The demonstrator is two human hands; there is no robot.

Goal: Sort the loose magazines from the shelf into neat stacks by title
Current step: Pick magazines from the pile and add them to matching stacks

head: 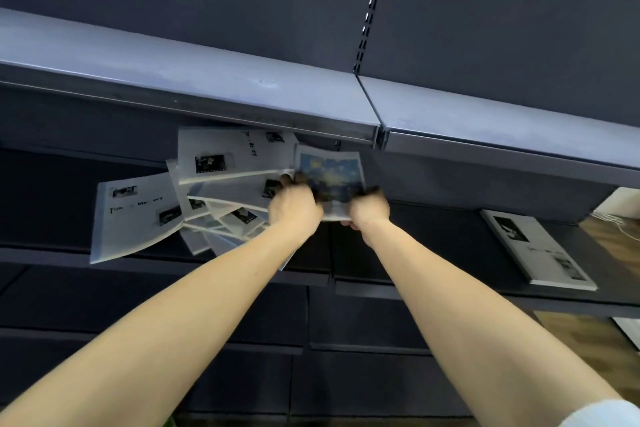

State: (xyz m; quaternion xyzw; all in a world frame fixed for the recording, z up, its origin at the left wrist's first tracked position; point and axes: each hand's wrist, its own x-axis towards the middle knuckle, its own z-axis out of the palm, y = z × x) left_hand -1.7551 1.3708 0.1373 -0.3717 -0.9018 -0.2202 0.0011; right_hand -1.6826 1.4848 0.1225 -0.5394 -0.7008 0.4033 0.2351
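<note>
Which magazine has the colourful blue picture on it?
The blue-picture magazine held by both hands, left hand and right hand. The other magazines are white with small black photos.

You are standing in what looks like a shop. In front of you are long dark metal shelves (194,80), one above the other, like the ones shops use. A metal strip with rows of little slots (369,7) runs up the dark back wall. White magazines (133,218) lie on a lower shelf. A wooden floor (609,236) shows at the right.
</note>
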